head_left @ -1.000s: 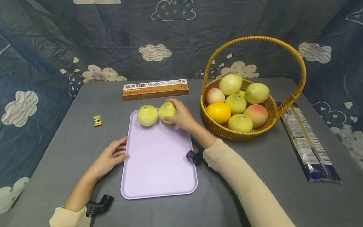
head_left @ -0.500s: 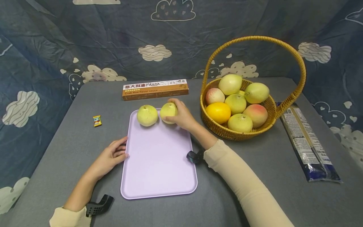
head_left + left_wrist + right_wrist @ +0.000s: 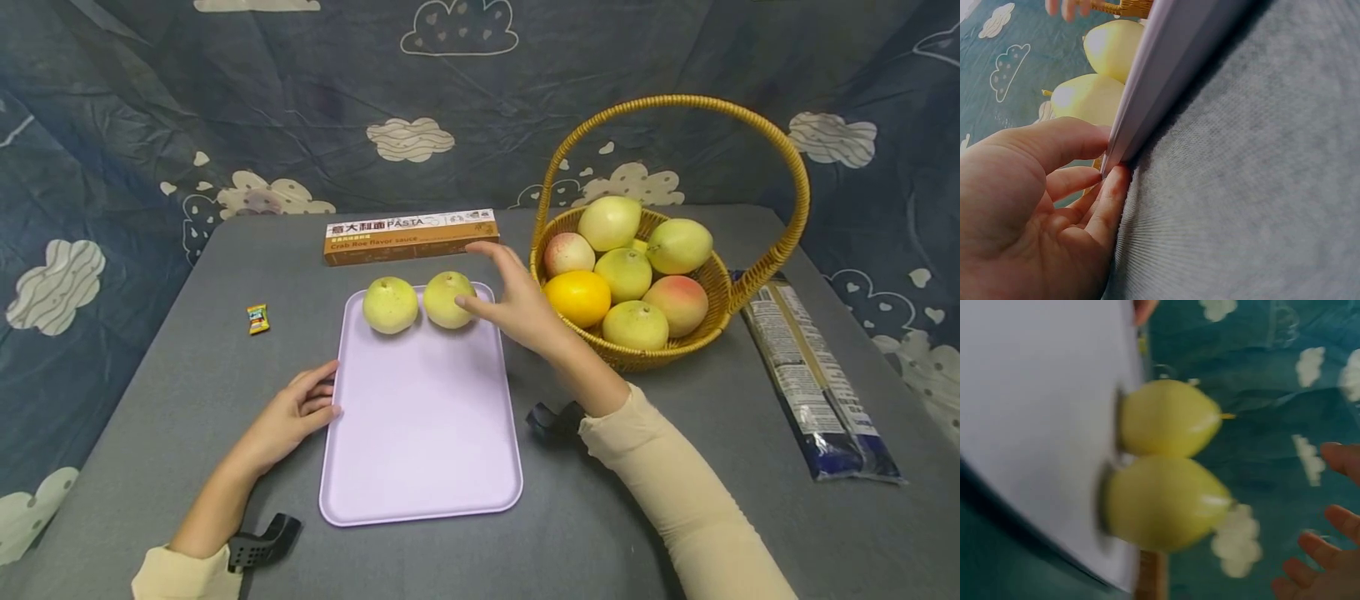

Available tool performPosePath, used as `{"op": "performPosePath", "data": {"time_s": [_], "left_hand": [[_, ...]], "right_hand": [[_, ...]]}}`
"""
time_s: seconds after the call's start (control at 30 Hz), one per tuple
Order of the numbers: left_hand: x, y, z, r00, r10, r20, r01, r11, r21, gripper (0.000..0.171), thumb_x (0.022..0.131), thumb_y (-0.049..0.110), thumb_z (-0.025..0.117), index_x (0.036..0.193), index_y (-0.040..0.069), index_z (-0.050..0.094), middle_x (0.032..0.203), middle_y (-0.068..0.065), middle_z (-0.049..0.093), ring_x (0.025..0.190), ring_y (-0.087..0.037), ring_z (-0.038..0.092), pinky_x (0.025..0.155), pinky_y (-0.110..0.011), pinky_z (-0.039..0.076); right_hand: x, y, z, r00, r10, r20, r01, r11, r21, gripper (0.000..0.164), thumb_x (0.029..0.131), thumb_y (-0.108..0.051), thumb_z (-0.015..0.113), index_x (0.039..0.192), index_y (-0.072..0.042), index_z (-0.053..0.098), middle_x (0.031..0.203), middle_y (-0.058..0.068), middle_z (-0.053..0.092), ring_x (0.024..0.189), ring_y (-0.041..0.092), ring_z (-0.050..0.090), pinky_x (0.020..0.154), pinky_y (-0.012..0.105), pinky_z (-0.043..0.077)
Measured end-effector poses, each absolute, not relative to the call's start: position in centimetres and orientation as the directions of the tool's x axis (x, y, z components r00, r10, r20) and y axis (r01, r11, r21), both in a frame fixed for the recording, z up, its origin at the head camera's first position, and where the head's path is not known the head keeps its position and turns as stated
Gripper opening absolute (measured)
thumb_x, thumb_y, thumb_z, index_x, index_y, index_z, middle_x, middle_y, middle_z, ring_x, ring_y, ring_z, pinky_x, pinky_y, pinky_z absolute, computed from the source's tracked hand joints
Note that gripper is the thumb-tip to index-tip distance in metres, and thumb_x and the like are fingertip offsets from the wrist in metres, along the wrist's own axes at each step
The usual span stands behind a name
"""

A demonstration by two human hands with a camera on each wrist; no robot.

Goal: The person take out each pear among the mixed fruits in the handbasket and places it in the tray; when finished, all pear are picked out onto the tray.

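Two round yellow-green pears, the left pear [image 3: 390, 305] and the right pear [image 3: 447, 301], stand side by side at the far end of a lilac tray [image 3: 420, 433]. My right hand [image 3: 521, 304] is just right of the right pear, fingers spread and holding nothing; its thumb overlaps that pear in the head view. In the right wrist view the fingers [image 3: 1319, 553] are apart from both pears. At the tray's left edge, my left hand [image 3: 288, 417] pinches the rim, thumb on top and fingers against the side, as the left wrist view [image 3: 1054, 200] shows.
A wicker basket [image 3: 633, 358] with a tall handle holds several fruits at the right. Behind the tray lies a pasta box [image 3: 412, 239]. A small yellow packet [image 3: 257, 319] is at the left, a long plastic pack [image 3: 817, 383] at the far right.
My right hand has let go of the right pear, opened its fingers and drawn back to the right. That pear moved slightly right earlier. The left hand has stayed at the tray.
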State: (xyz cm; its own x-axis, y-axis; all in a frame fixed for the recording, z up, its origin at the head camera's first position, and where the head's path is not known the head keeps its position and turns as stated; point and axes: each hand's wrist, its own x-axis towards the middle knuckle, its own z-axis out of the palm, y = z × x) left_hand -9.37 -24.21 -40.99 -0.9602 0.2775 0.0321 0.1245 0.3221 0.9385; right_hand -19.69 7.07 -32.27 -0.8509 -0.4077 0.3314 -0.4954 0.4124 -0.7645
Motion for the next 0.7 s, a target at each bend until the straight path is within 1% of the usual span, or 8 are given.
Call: {"op": "performPosePath", "data": {"time_s": [0.1, 0.2, 0.3, 0.43, 0.5, 0.57, 0.6, 0.7], "left_hand": [[-9.3, -24.2, -40.9, -0.960, 0.277, 0.035, 0.127, 0.321, 0.938, 0.059, 0.081, -0.011, 0.057, 0.133, -0.012, 0.030, 0.118, -0.027, 0.037, 0.097, -0.004, 0.047, 0.082, -0.010, 0.042], [-9.3, -24.2, -40.9, -0.959, 0.280, 0.035, 0.126, 0.315, 0.941, 0.059, 0.081, -0.010, 0.057, 0.133, -0.012, 0.030, 0.118, -0.027, 0.036, 0.098, -0.005, 0.047, 0.082, -0.011, 0.043], [-9.2, -24.2, -40.9, -0.959, 0.282, 0.039, 0.129, 0.309, 0.942, 0.059, 0.081, -0.009, 0.058, 0.133, -0.013, 0.030, 0.118, -0.027, 0.037, 0.098, -0.007, 0.047, 0.082, -0.012, 0.043], [-9.1, -24.1, -40.8, -0.961, 0.275, 0.032, 0.120, 0.310, 0.943, 0.059, 0.081, -0.009, 0.058, 0.133, -0.012, 0.030, 0.117, -0.027, 0.037, 0.098, -0.008, 0.047, 0.082, -0.012, 0.043], [-9.1, -24.1, -40.8, -0.961, 0.274, 0.025, 0.114, 0.313, 0.943, 0.059, 0.082, -0.009, 0.058, 0.133, -0.012, 0.030, 0.118, -0.027, 0.037, 0.098, -0.009, 0.047, 0.082, -0.012, 0.043], [-9.2, -24.2, -40.7, -0.962, 0.272, 0.015, 0.106, 0.321, 0.941, 0.059, 0.082, -0.008, 0.058, 0.134, -0.011, 0.030, 0.118, -0.026, 0.037, 0.099, -0.011, 0.047, 0.082, -0.011, 0.043], [-9.2, -24.2, -40.8, -0.962, 0.271, 0.012, 0.103, 0.325, 0.940, 0.059, 0.082, -0.008, 0.058, 0.134, -0.011, 0.030, 0.118, -0.026, 0.037, 0.100, -0.013, 0.047, 0.082, -0.011, 0.043], [-9.2, -24.2, -40.7, -0.964, 0.267, 0.003, 0.096, 0.337, 0.937, 0.059, 0.082, -0.008, 0.058, 0.134, -0.011, 0.030, 0.118, -0.026, 0.037, 0.101, -0.018, 0.047, 0.083, -0.011, 0.043]], "right_hand": [[-18.4, 9.0, -30.8, -0.812, -0.417, 0.408, -0.565, 0.391, -0.726, 0.055, 0.080, -0.016, 0.068, 0.128, -0.006, 0.043, 0.128, 0.007, 0.043, 0.121, 0.017, 0.035, 0.103, 0.034, 0.026], [-17.4, 11.2, -29.7, -0.795, -0.400, 0.457, -0.600, 0.400, -0.693, 0.052, 0.081, -0.013, 0.068, 0.127, -0.007, 0.045, 0.125, 0.005, 0.045, 0.117, 0.017, 0.037, 0.101, 0.035, 0.030], [-17.0, 13.6, -29.1, -0.782, -0.362, 0.507, -0.623, 0.439, -0.648, 0.052, 0.078, -0.008, 0.069, 0.125, -0.008, 0.048, 0.123, 0.005, 0.047, 0.115, 0.018, 0.039, 0.100, 0.035, 0.031], [-17.2, 16.6, -28.9, -0.756, -0.312, 0.576, -0.647, 0.491, -0.584, 0.054, 0.074, 0.000, 0.071, 0.123, -0.004, 0.050, 0.123, 0.008, 0.049, 0.115, 0.021, 0.040, 0.100, 0.035, 0.031], [-17.5, 18.1, -29.0, -0.754, -0.290, 0.590, -0.641, 0.523, -0.562, 0.055, 0.073, 0.002, 0.071, 0.123, -0.004, 0.050, 0.122, 0.010, 0.049, 0.116, 0.022, 0.040, 0.099, 0.031, 0.030], [-17.7, 19.5, -29.2, -0.775, -0.259, 0.576, -0.605, 0.568, -0.558, 0.055, 0.074, 0.001, 0.071, 0.125, -0.005, 0.049, 0.124, 0.009, 0.048, 0.114, 0.022, 0.041, 0.088, 0.022, 0.039], [-17.8, 20.1, -29.3, -0.794, -0.241, 0.558, -0.575, 0.593, -0.563, 0.055, 0.076, -0.001, 0.070, 0.126, -0.007, 0.049, 0.126, 0.008, 0.046, 0.115, 0.022, 0.040, 0.082, 0.017, 0.042], [-18.5, 22.0, -29.8, -0.841, -0.177, 0.511, -0.492, 0.643, -0.586, 0.052, 0.079, -0.007, 0.068, 0.127, -0.009, 0.048, 0.128, 0.007, 0.044, 0.116, 0.020, 0.039, 0.063, 0.006, 0.042]]}}
